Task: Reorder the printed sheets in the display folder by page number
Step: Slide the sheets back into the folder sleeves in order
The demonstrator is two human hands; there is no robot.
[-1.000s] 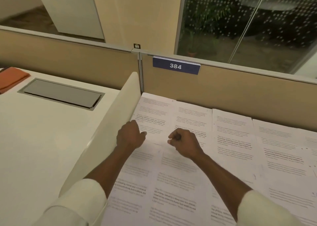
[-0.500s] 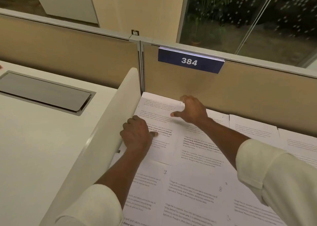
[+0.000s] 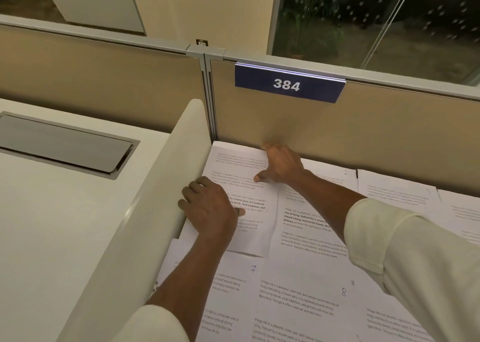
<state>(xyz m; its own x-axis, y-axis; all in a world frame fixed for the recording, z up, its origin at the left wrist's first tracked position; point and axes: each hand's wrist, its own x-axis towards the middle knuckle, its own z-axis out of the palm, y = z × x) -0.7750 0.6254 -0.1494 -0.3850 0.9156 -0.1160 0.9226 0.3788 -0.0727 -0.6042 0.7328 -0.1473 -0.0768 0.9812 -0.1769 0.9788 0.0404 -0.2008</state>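
Fingers (image 3: 193, 189) of the left hand (image 3: 210, 209) are curled together over the left edge of the corner sheet (image 3: 250, 227), hard against the side divider (image 3: 155, 211), with the thumb laid flat on the print; the hand pinches that edge. Right hand (image 3: 283, 165) is at the sheet's far right corner, its fingers curled over the far edge at the foot of the back partition (image 3: 363, 123) and its thumb pressed on the paper; the fingertips are blurred. Both hands thus hold one and the same sheet, which lies in the far left corner of the desk, between divider and partition. Its near edge casts a shadow on the sheet marked 7 (image 3: 241, 271) below it. Sheet marked 8 (image 3: 306, 279) lies just right of sheet 7. Further printed sheets (image 3: 394, 188) are spread edge to edge and overlapping across the desk to the right, under the right forearm. Number plate 384 (image 3: 287, 84) hangs on the partition above the right hand. Grey hatch (image 3: 65, 146) is set in the neighbouring desk, left of the divider.
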